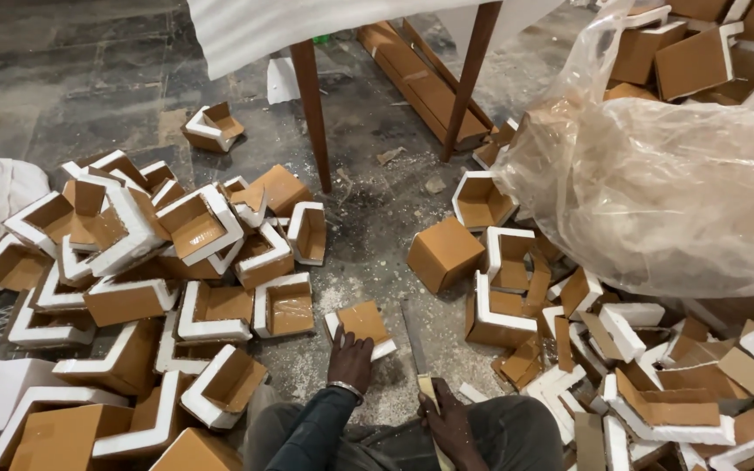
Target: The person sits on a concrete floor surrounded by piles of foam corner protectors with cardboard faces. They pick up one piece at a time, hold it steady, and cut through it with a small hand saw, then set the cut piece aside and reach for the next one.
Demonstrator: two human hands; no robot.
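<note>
The person sits on a dusty concrete floor [377, 218] with both hands low in the head view. The left hand [351, 359] reaches forward, fingers spread flat against the near edge of a cardboard-and-foam corner protector [362, 324] — a brown card piece backed with white foam, lying on the floor just ahead of the knees. The hand presses on it rather than closing around it. The right hand [449, 425] rests near the right knee, curled around a pale, narrow handle [427, 390] that juts up from the fist; a long flat blade-like strip [414, 336] lies on the floor just beyond it, though whether the two are one tool cannot be told.

To the left lies a loose heap of similar corner pieces [133, 279], many turned open side up. To the right another pile [621, 349] spreads out — partly under a large clear plastic bag [656, 183] stuffed with more of them. Two dark wooden table legs [311, 113] stand further back, with a white sheet [307, 26] hanging above them.
</note>
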